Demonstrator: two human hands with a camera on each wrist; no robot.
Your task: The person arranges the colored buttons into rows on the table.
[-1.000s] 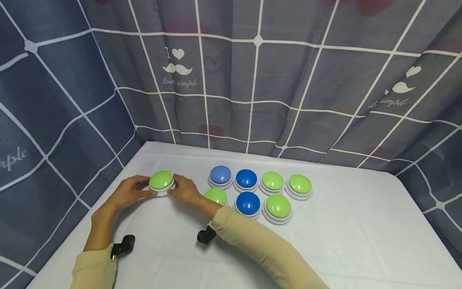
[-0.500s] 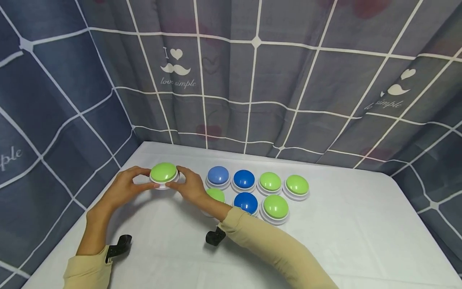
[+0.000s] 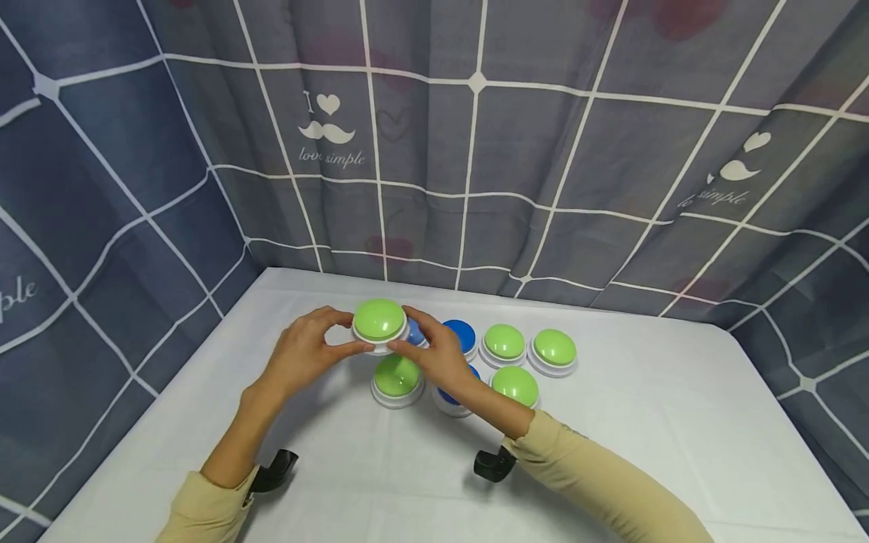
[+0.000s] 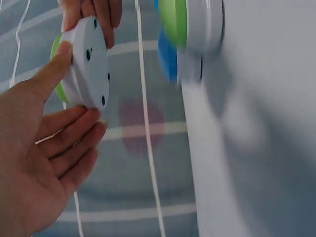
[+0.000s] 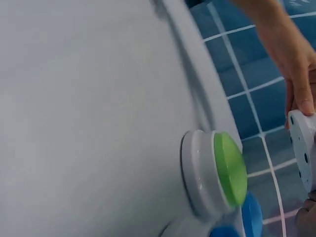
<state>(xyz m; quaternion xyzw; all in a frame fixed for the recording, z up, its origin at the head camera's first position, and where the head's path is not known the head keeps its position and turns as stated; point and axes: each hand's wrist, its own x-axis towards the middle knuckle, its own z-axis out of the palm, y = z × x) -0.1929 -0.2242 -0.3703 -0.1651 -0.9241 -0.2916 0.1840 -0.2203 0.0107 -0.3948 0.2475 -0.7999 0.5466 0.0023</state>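
A green-domed push button [image 3: 379, 320] with a white base is held above the table. My left hand [image 3: 305, 351] pinches its left side between thumb and fingers, while my right hand [image 3: 440, 354] grips the opposite side. The left wrist view shows the flat white underside of the held button [image 4: 91, 64], with several small dark holes. Just below it, another green button [image 3: 397, 375] rests on the table. Behind my right hand, a light blue button [image 3: 416, 332] is mostly hidden. A dark blue button [image 3: 448, 396] in the front row is partly covered by that hand.
Farther right on the white-covered table [image 3: 652, 422] stand another dark blue button [image 3: 461, 333] and green buttons [image 3: 505, 341], [image 3: 554, 347] in the back row. A green button [image 3: 516, 385] ends the front row. A grey checked curtain [image 3: 434, 151] encloses the back and sides.
Both hands have lifted the green button off the table at the left and carried it right, to above the left end of the two rows. The other buttons have stayed put.
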